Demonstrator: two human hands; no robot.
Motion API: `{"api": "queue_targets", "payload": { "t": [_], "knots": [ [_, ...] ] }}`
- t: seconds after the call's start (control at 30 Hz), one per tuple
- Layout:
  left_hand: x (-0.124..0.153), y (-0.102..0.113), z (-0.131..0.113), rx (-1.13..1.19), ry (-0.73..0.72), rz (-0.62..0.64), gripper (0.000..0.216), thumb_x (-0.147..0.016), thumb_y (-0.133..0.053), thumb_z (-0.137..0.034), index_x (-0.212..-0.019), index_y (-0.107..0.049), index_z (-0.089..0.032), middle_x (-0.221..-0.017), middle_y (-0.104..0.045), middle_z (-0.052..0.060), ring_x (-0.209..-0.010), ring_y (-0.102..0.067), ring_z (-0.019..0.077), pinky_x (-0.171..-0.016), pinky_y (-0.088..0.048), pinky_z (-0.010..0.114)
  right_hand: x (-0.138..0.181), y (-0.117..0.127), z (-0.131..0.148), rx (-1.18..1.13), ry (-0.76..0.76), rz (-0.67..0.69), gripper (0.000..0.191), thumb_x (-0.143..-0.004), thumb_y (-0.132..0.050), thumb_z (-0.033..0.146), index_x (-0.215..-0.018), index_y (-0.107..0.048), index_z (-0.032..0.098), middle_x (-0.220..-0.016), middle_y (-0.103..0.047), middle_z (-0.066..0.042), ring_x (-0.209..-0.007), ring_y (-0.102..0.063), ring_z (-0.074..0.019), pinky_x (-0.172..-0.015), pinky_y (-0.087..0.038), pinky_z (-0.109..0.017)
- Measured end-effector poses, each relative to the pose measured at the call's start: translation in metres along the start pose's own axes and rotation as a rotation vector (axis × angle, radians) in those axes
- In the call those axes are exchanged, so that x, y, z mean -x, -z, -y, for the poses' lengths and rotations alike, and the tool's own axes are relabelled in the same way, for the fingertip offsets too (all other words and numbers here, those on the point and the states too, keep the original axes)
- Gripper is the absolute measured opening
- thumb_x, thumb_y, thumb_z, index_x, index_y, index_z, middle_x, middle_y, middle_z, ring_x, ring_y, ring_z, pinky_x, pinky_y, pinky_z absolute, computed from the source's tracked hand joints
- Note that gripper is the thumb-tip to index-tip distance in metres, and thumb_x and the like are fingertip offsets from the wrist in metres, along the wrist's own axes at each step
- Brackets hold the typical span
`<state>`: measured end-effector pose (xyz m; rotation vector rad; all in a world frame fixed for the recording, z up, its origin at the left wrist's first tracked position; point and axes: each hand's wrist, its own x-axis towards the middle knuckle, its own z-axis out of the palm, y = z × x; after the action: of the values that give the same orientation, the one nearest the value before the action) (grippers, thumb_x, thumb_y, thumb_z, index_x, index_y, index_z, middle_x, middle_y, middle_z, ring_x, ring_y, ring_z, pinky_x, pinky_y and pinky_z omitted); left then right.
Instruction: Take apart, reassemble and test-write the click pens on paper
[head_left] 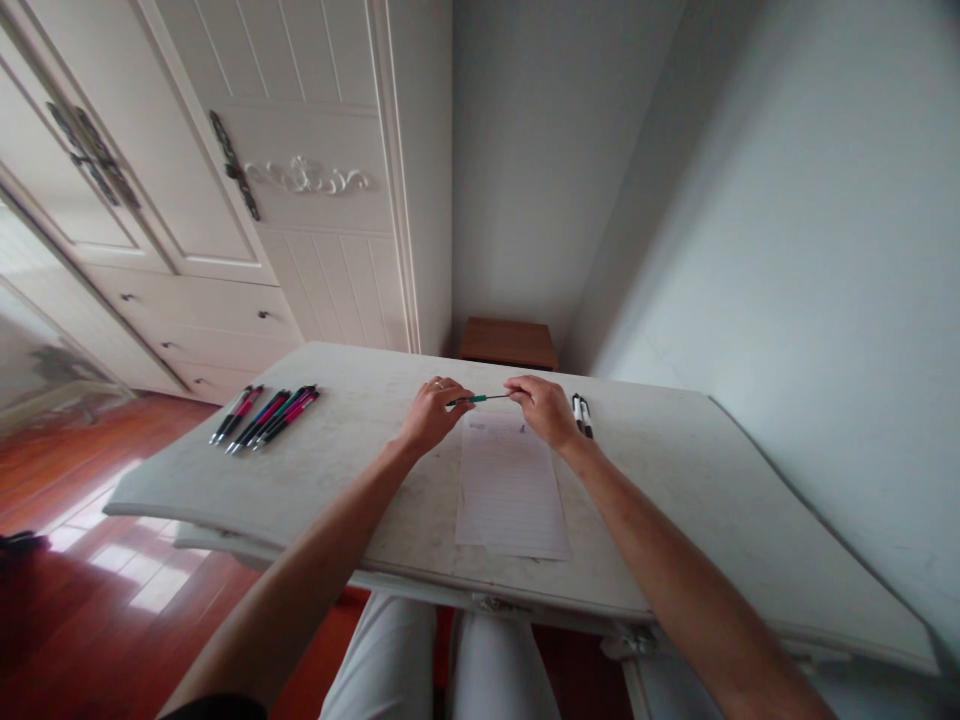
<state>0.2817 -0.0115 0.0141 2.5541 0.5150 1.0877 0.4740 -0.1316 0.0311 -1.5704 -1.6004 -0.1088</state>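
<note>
Above the far end of the lined paper (514, 485), my left hand (435, 412) is closed around a green pen barrel (478, 399). A thin dark pen refill (498, 397) runs from the barrel's right end to my right hand (541, 408), whose fingers pinch its other end. The fingertips hide both outer ends. Just right of my right hand lie white-and-black pens (582, 414), partly covered by the wrist. Farther left on the table, several pens (274, 418) with black, pink, blue and green parts lie in a loose group.
The white table (360, 400) has worn, marked paint. A white wardrobe (337, 250) stands behind it on the left, and a brown wooden stool or box (508, 340) sits behind its far edge. A grey wall (825, 300) borders the right side.
</note>
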Motion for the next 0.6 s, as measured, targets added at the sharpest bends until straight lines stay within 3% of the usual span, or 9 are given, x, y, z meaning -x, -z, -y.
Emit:
{"api": "queue_targets", "payload": {
  "t": [0.33,0.6],
  "knots": [
    [0.0008,-0.0010,-0.0017,-0.014,-0.045,0.030,0.011,-0.084,-0.070,-0.024,-0.093,-0.076,-0.023,-0.089,-0.072,0.006,-0.087,-0.061,0.0215,-0.083,-0.048,0.038,0.0029,-0.0026,0.0024,0.093,0.030,0.067,0.023,-0.085,-0.059,0.008,-0.098,-0.073,0.021,-0.097,-0.075,-0.007,-0.092,-0.069,-0.0210,-0.086,-0.052,-0.034],
    [0.0006,-0.0009,0.0023,-0.012,-0.033,0.007,0.011,-0.085,-0.068,-0.026,-0.092,-0.076,-0.023,-0.090,-0.073,0.006,-0.086,-0.062,0.0214,-0.085,-0.049,0.039,0.0023,-0.0017,0.0007,0.038,0.076,0.071,0.018,-0.088,-0.061,0.013,-0.099,-0.073,0.022,-0.096,-0.075,-0.006,-0.091,-0.069,-0.0200,-0.086,-0.052,-0.032]
  ]
}}
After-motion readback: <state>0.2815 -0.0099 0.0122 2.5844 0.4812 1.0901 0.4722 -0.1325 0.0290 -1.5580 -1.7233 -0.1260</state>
